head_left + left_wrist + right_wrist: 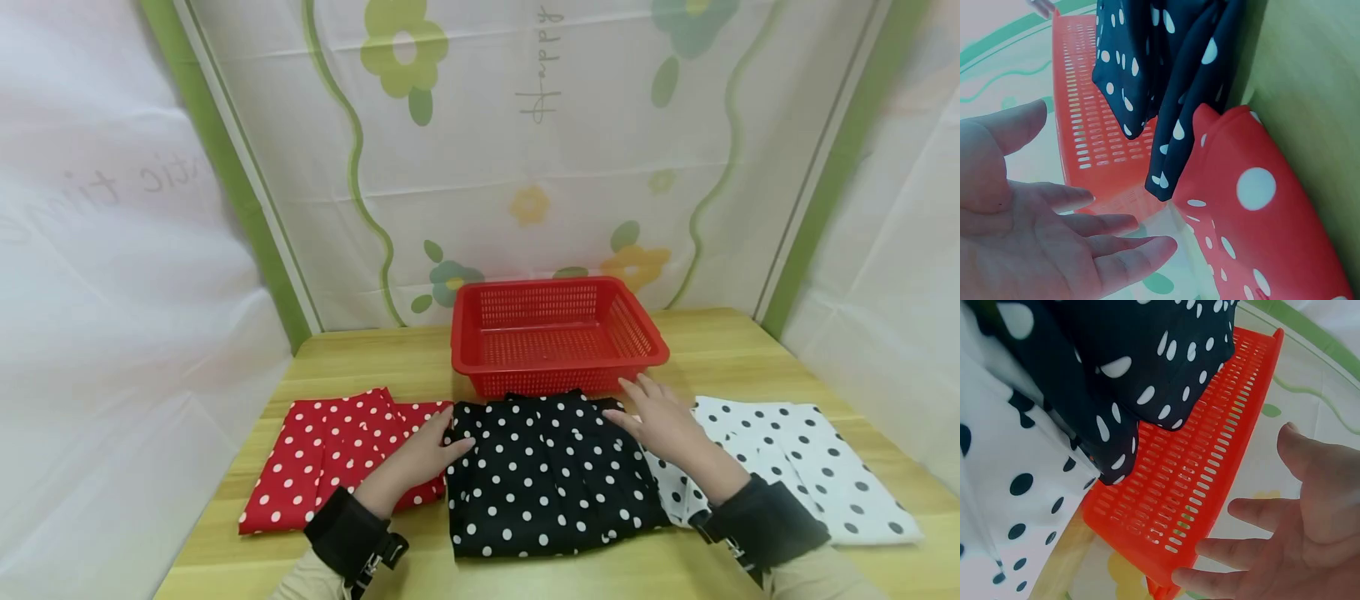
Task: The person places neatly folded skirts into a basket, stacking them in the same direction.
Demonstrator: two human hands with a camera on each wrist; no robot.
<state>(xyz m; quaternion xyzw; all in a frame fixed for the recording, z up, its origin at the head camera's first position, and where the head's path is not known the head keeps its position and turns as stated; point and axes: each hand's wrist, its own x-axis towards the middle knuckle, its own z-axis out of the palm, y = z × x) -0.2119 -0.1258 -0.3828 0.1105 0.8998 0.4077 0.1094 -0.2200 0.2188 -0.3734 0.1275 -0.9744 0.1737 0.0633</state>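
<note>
A folded black cloth with white dots (pixel 551 475) lies in the middle of the table, its top edge near the red basket (pixel 480 371). My left hand (pixel 416 458) is at its left edge, over the folded red cloth with white dots (pixel 288 471). In the left wrist view the left fingers (pixel 1116 256) are spread and hold nothing. My right hand (pixel 663 421) is by the black cloth's right back corner and the basket's front right. The right wrist view shows its fingers (pixel 1235 550) extended with nothing in them. A folded white cloth with black dots (pixel 832 475) lies to the right, partly behind my right forearm.
The basket is plastic, slotted and has nothing in it. It stands at the back of the wooden table (pixel 375 358). A white printed curtain (pixel 465 150) hangs behind the table, and more white sheeting (pixel 127 333) closes off both sides.
</note>
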